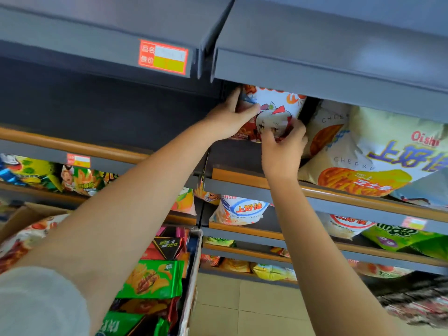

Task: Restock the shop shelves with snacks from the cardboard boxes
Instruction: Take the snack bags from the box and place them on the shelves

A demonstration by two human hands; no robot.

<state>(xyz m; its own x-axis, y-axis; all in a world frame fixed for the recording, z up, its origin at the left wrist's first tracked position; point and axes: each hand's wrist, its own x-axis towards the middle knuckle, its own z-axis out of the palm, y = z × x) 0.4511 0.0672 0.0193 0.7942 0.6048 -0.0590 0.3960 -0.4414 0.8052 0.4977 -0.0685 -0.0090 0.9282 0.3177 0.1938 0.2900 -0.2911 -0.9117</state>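
A white and red snack bag (274, 110) with a cartoon figure stands at the left end of an upper right shelf (339, 192), just under the grey shelf above. My left hand (230, 117) grips its left edge, thumb across the front. My right hand (281, 146) pinches its bottom right corner. To the right of the bag lie large cream Oishi cheese snack bags (368, 161). A cardboard box (26, 214) with more snack bags sits at the lower left, partly hidden by my left arm.
Grey shelves with wooden front rails run across the view. The upper left shelf bay (97, 112) holds nothing. Lower shelves carry green, yellow and white snack bags (240, 209). A box (191, 275) of green and black snack packs stands below. Tiled floor (242, 309) lies beneath.
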